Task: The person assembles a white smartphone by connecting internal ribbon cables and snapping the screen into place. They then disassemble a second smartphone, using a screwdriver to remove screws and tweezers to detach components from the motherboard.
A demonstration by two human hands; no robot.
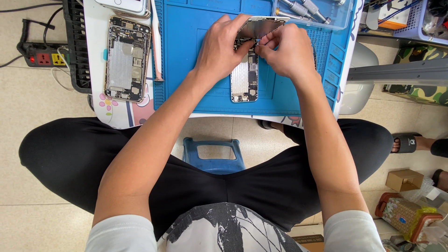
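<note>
An opened phone body (244, 80) lies on a blue work mat (186, 56), its insides showing. Its screen panel (259, 26) is tilted up at the far end. My left hand (219, 46) holds the panel's left edge from above. My right hand (285, 50) pinches with thumb and forefinger at the joint between panel and body. What the fingertips grip there is too small to see.
A second opened phone shell (127, 59) lies left of the mat on a white table (121, 114). A clear tray with screwdrivers (308, 9) sits at the far right. A power strip (42, 57) lies on the floor left; a blue stool (213, 154) shows between my legs.
</note>
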